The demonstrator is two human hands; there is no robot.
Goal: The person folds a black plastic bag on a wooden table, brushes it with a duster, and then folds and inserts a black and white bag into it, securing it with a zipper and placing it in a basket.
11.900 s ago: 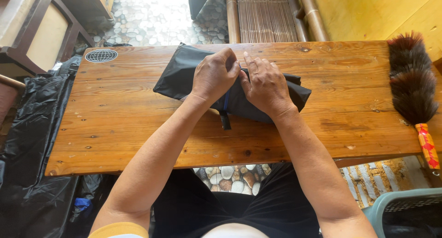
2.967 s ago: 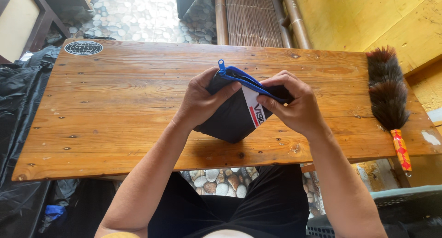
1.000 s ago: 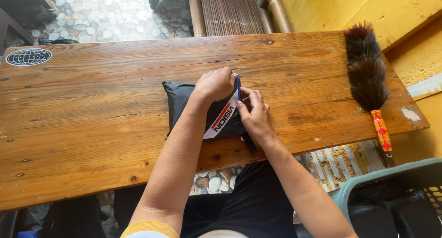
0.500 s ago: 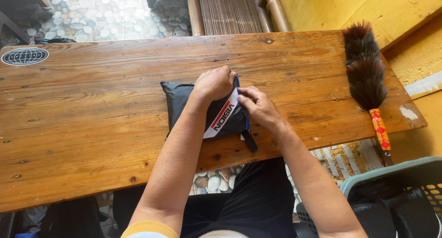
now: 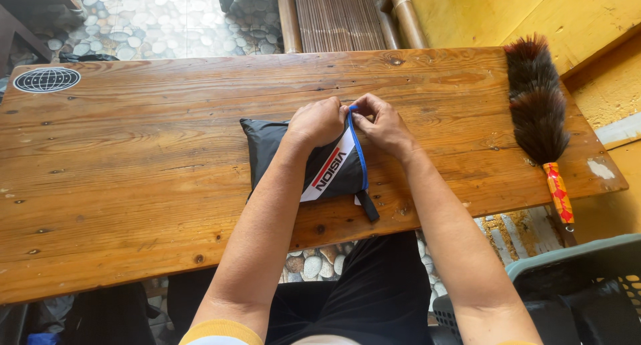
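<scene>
The left hand (image 5: 322, 121) is curled into a loose fist on the top end of a dark folded pouch (image 5: 280, 151), its fingertips pinching the pouch's fabric at the upper edge. The right hand (image 5: 382, 123) sits just beside it, touching it at the fingertips, with thumb and forefinger closed on the top of a blue zipper edge (image 5: 359, 151) that runs down the pouch's right side. Both hands meet at the same upper corner of the pouch.

The pouch lies flat on the wooden counter (image 5: 133, 185), a little right of the middle and near the front edge. It is black, with a white diagonal band (image 5: 330, 171) carrying printed lettering across its lower right part. A short black strap (image 5: 368, 207) hangs from its lower right corner and reaches close to the counter's front edge. The left forearm crosses over the pouch's lower middle and hides part of it.

Well apart, at the counter's right end, lies a feather duster (image 5: 536, 98) with dark brown plumes and a red and yellow handle (image 5: 558, 193) that sticks out past the front edge. At the far left corner of the counter is a round black-and-white globe sticker (image 5: 47, 79). Below the counter on the right, the rim of a teal plastic basket (image 5: 567, 258) shows. Beyond the counter lies a pebbled floor (image 5: 160, 18).
</scene>
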